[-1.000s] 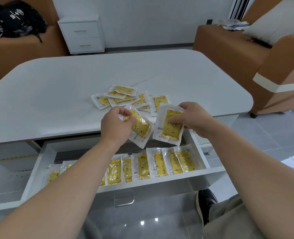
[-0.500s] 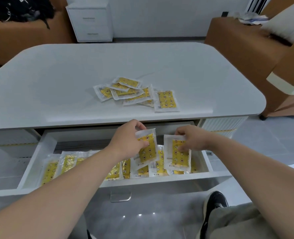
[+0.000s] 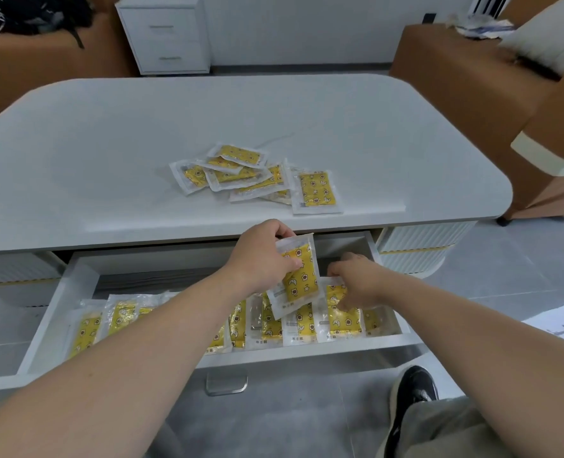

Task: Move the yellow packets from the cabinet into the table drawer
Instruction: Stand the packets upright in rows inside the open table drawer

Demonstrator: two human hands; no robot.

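This looks like a home living room. A low white table (image 3: 108, 153) with rounded corners stands on a grey tiled floor (image 3: 505, 276). Beyond its far left corner is a brown sofa (image 3: 42, 67) carrying a black bag (image 3: 26, 14). To the table's right, a second brown sofa (image 3: 465, 81) holds a pale cushion (image 3: 545, 38). Behind the table stands a small white two-drawer cabinet (image 3: 165, 34).

Both bare forearms reach forward and draw in toward each other. The left hand (image 3: 260, 256) is knuckles-up, its thumb and curled fingers pinching a tilted packet (image 3: 298, 282) by the upper edge. The right hand (image 3: 356, 280), just beside it and a little lower, curls its fingers (image 3: 346, 302) downward, gripping a second packet (image 3: 340, 320).
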